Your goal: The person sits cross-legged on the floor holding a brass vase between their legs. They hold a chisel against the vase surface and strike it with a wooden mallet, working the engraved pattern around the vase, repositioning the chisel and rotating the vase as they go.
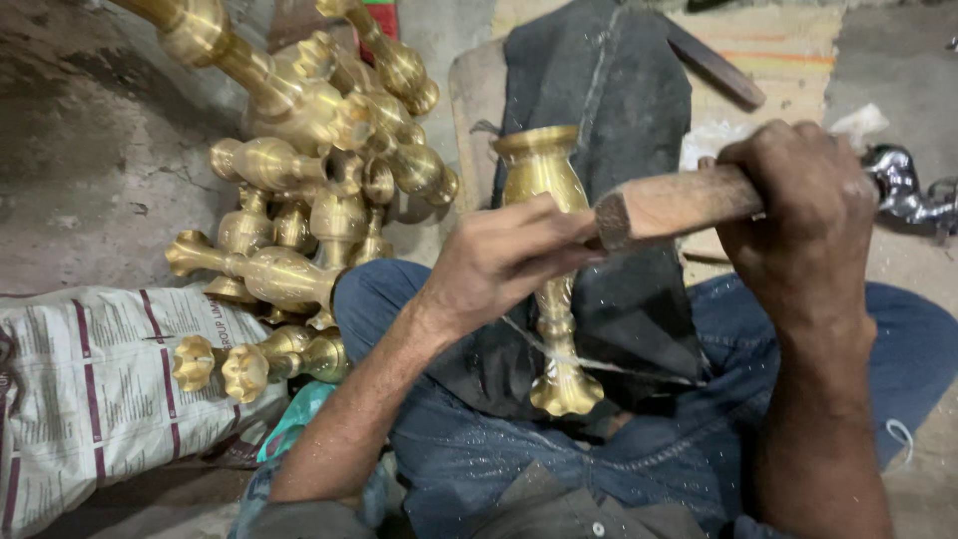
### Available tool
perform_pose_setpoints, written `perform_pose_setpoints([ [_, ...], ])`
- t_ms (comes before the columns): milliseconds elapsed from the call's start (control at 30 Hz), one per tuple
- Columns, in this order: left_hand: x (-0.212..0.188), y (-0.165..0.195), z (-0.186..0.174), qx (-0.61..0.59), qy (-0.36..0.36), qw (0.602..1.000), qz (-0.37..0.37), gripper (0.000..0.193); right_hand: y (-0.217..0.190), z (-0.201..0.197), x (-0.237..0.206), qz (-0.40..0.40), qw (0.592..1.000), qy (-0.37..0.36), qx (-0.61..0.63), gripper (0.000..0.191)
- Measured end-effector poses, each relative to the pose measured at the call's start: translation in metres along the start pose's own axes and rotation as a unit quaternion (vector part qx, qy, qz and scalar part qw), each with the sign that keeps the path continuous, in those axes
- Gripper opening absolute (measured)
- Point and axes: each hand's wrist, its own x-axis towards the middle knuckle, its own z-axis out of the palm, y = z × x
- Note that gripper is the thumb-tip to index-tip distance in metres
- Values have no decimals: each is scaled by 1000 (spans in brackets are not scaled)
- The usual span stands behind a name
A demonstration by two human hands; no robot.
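Note:
A brass vase-shaped piece (544, 175) lies on a dark cloth (609, 120) over my lap, its flared foot toward me. My left hand (504, 255) rests on its middle, fingers pressed against the end of a wooden tool handle (674, 200). My right hand (798, 205) is closed around that handle further along. The tool's working end is hidden behind my hands.
A heap of similar brass pieces (309, 150) is stacked on the floor at the left. A printed white sack (95, 384) lies at lower left. A shiny metal object (903, 185) sits at the far right. A wooden board (474, 95) lies under the cloth.

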Motion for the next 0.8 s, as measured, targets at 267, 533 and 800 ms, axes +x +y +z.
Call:
perform_pose_setpoints([
  [267, -16, -16, -16, -290, 351, 854, -253, 36, -26, 24, -10, 244, 913, -165, 282, 51],
  [533, -25, -23, -24, -278, 195, 920, -195, 44, -72, 43, -2, 288, 900, -215, 246, 74],
  [800, -14, -44, -34, -136, 43, 990, -14, 36, -58, 22, -10, 321, 928, -150, 114, 59],
])
